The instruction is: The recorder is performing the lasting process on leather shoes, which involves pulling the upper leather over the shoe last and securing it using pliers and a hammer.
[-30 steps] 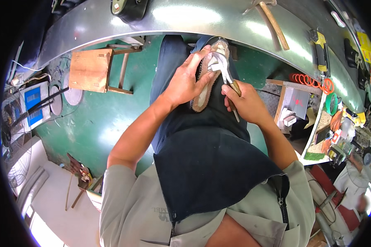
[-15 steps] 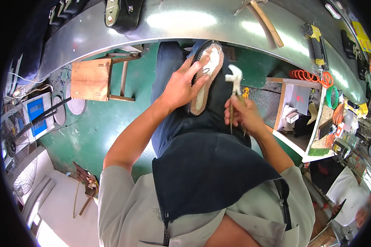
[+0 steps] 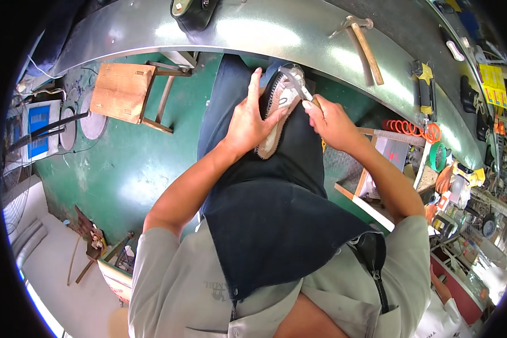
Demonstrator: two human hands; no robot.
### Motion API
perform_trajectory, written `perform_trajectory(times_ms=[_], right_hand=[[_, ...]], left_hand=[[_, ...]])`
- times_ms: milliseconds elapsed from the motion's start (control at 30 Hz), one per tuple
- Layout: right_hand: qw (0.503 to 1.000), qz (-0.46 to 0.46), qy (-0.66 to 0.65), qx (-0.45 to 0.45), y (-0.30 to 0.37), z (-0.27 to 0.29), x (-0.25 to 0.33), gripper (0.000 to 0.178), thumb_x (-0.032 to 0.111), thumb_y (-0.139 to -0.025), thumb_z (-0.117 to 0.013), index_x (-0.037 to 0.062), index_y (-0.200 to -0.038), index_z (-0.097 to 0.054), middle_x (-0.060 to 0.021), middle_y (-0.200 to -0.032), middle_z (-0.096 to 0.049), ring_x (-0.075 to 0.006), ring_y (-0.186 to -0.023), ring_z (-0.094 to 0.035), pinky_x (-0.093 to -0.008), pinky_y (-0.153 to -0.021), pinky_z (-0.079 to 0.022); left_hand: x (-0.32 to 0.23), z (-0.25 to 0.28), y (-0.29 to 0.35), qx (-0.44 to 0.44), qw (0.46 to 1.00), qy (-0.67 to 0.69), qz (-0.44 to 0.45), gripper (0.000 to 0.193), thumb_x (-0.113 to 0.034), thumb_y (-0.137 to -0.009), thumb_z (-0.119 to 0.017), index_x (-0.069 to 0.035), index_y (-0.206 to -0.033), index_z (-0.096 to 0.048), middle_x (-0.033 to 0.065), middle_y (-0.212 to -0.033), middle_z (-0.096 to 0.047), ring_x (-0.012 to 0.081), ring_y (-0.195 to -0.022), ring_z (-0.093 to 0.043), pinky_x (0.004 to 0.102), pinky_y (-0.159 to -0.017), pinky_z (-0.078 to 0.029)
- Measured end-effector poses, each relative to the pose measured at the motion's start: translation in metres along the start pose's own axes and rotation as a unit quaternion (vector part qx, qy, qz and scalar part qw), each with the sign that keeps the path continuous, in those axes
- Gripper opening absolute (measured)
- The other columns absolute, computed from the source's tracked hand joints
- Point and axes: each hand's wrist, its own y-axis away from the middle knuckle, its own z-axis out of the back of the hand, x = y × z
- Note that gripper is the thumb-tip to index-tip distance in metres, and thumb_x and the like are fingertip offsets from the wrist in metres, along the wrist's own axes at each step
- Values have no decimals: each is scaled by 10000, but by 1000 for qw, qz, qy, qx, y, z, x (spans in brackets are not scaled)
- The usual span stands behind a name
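Note:
A shoe [image 3: 274, 121] lies sole-up on my lap, over a dark apron [image 3: 276, 214]. My left hand [image 3: 248, 121] wraps around its left side and holds it down. My right hand [image 3: 328, 119] grips the handle of a metal shoemaker's hammer [image 3: 292, 81], whose head rests against the toe end of the shoe. Both forearms reach in from below.
A curved metal workbench [image 3: 265, 28] runs across the top, with a wooden-handled hammer [image 3: 363, 45], a dark shoe [image 3: 194, 11] and a yellow tool [image 3: 423, 87] on it. A wooden stool [image 3: 124, 93] stands on the green floor at left. Cluttered shelves fill the right.
My right hand swung the hammer away from the shoe to the right, then brought its head back onto the toe. My left hand stayed on the shoe.

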Motion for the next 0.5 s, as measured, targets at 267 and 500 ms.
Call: perform_trajectory(times_ms=[267, 500], right_hand=[[997, -4, 53, -57, 0, -12, -17, 375, 323, -1086, -430, -20, -1091, -583, -50, -750, -598, -127, -646, -565, -282, -624, -474], [987, 19, -110, -114, 5, 2, 19, 364, 306, -1081, -439, -28, -1032, -575, -70, -723, -598, -139, -619, -573, -292, -606, -474]], left_hand=[[17, -3, -8, 25, 999, -38, -31, 875, -298, -802, -833, 15, -1480, -377, 267, -1247, -585, 417, -1154, -600, 434, -1009, -485], [15, 8, -14, 127, 991, 49, 1, 898, -315, -784, -840, -13, -1487, -372, 230, -1318, -575, 375, -1231, -569, 410, -1066, -444]])
